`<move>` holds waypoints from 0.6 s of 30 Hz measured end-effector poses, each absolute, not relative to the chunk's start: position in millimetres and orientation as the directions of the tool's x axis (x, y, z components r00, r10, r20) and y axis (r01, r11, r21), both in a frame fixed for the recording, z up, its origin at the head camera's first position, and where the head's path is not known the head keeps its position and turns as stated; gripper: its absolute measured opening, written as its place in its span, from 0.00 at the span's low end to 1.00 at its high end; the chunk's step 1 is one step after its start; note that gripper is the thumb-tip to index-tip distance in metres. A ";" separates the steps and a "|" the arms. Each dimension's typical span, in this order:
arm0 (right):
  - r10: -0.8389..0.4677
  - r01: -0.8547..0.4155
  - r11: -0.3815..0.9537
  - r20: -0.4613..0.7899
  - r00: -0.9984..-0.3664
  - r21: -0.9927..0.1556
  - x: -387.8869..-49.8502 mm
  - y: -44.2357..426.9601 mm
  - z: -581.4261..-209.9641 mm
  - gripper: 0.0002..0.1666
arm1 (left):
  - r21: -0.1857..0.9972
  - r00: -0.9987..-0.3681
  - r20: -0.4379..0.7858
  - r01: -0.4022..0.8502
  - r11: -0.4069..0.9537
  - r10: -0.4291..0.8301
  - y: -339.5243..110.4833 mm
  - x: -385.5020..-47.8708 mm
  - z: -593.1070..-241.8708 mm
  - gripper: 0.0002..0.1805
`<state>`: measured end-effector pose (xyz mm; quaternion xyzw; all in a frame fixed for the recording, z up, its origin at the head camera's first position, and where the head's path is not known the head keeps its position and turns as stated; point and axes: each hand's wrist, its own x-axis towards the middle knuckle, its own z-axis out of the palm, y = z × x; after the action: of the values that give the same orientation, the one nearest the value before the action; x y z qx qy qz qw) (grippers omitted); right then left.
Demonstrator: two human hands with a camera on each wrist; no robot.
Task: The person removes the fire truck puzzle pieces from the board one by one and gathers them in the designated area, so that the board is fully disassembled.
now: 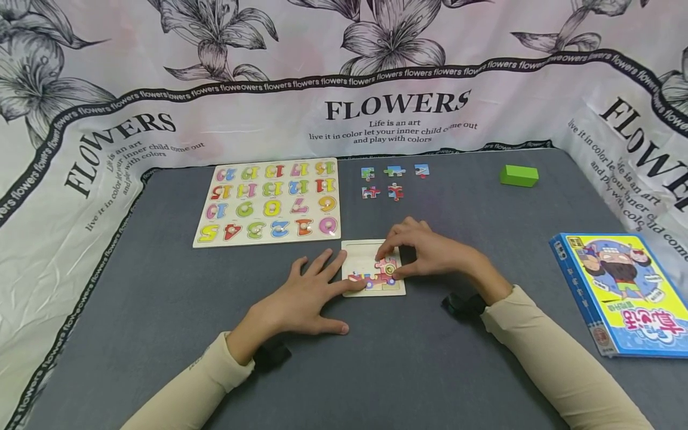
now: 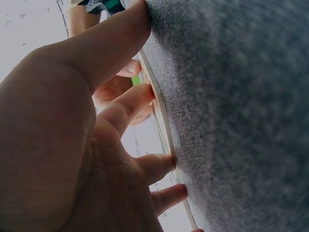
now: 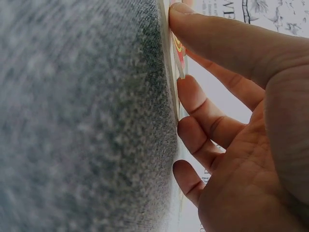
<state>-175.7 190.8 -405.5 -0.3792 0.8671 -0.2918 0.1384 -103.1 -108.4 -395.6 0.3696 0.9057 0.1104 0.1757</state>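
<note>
A small wooden puzzle board (image 1: 357, 251) lies on the table, with pink picture pieces (image 1: 364, 279) of a vehicle in its lower part. My left hand (image 1: 303, 298) is spread beside it, the index fingertip resting on the board's lower part and the thumb out over the cloth. Above the board's right side, my right hand (image 1: 430, 248) pinches a jigsaw piece (image 1: 388, 268) with a round yellow mark between thumb and fingers. In the right wrist view that piece (image 3: 179, 55) stands tilted against the board; its far side is hidden.
Several loose jigsaw pieces (image 1: 395, 171) lie in two rows beyond the board. A number puzzle board (image 1: 274, 236) lies at the back left. A green block (image 1: 519, 175) is at the back right, and a blue and yellow box (image 1: 626, 292) sits at the right.
</note>
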 end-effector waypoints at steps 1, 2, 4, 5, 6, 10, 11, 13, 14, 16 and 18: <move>-0.739 -0.578 0.542 -0.018 -0.674 -0.610 -175.5 190.8 -405.5 0.22 | 0.329 -0.665 -0.236 0.631 0.702 0.708 -108.4 -103.1 -395.7 0.44; -0.739 -0.579 0.542 -0.018 -0.673 -0.609 -175.4 190.7 -405.5 0.22 | 0.329 -0.665 -0.235 0.632 0.702 0.709 -108.4 -103.2 -395.8 0.44; -0.739 -0.580 0.543 -0.018 -0.674 -0.607 -175.2 190.5 -405.2 0.23 | 0.328 -0.665 -0.233 0.634 0.701 0.710 -108.5 -103.2 -396.4 0.44; -0.738 -0.579 0.543 -0.018 -0.674 -0.609 -175.2 190.2 -405.0 0.23 | 0.327 -0.665 -0.232 0.634 0.701 0.710 -108.5 -103.2 -396.4 0.44; -0.738 -0.577 0.544 -0.020 -0.675 -0.609 -175.1 190.1 -404.7 0.23 | 0.327 -0.665 -0.231 0.635 0.700 0.710 -108.5 -103.3 -396.4 0.44; -0.737 -0.572 0.546 -0.026 -0.676 -0.612 -174.6 189.2 -403.3 0.24 | 0.330 -0.664 -0.229 0.635 0.698 0.712 -108.3 -103.4 -396.2 0.44; -0.737 -0.571 0.546 -0.027 -0.676 -0.613 -174.4 189.1 -403.0 0.24 | 0.331 -0.663 -0.228 0.636 0.697 0.713 -108.3 -103.4 -396.2 0.44; -0.737 -0.567 0.545 -0.030 -0.676 -0.617 -174.1 189.0 -402.4 0.23 | 0.332 -0.662 -0.227 0.637 0.696 0.714 -108.4 -103.3 -396.6 0.44; -0.736 -0.566 0.545 -0.031 -0.676 -0.619 -174.0 189.1 -402.2 0.23 | 0.332 -0.661 -0.227 0.637 0.695 0.715 -108.3 -103.4 -396.4 0.44; -0.737 -0.562 0.543 -0.033 -0.675 -0.624 -173.8 189.2 -402.1 0.23 | 0.333 -0.661 -0.226 0.638 0.694 0.716 -108.4 -103.4 -396.8 0.44; -0.737 -0.561 0.542 -0.033 -0.675 -0.626 -173.8 189.6 -402.4 0.23 | 0.334 -0.660 -0.227 0.638 0.694 0.716 -108.4 -103.3 -397.2 0.44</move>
<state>-173.8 189.6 -402.4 -0.3748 0.8655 -0.2976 0.1479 -103.3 -108.4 -397.2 0.3746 0.9039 0.1136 0.1724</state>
